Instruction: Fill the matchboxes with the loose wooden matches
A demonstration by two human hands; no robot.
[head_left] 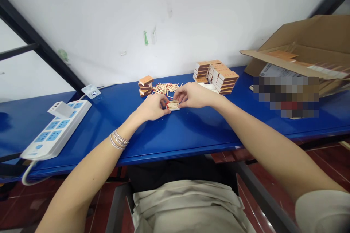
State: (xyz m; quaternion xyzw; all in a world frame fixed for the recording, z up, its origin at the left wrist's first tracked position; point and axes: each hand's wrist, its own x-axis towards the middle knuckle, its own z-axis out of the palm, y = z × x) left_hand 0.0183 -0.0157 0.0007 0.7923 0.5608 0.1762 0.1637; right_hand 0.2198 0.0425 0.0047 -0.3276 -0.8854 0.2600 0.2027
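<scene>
While both forearms reach in from the lower corners of the view, elbows wide and wrists angled inward, the left hand (151, 107) and right hand (194, 95) nearly meet above a glossy blue tabletop (191, 136). Curled fingers of the left hand close on one end of a small matchbox (172, 105) packed with red-tipped matches. It sits between the hands, though whether it touches the tabletop is hard to tell. The right hand's thumb and fingers pinch together at the box's upper edge; whether they grip it or a single match is too small to tell. Silver bracelets (119, 139) circle the left wrist.

Just beyond the hands lie loose matches (165, 88), with a short matchbox stack (145, 85) to their left and taller matchbox stacks (221, 78) to their right. Open blue surface stretches from the hands to the table's near edge. A white power strip (56, 128) lies well left, and a cardboard carton (303, 40) stands well right.
</scene>
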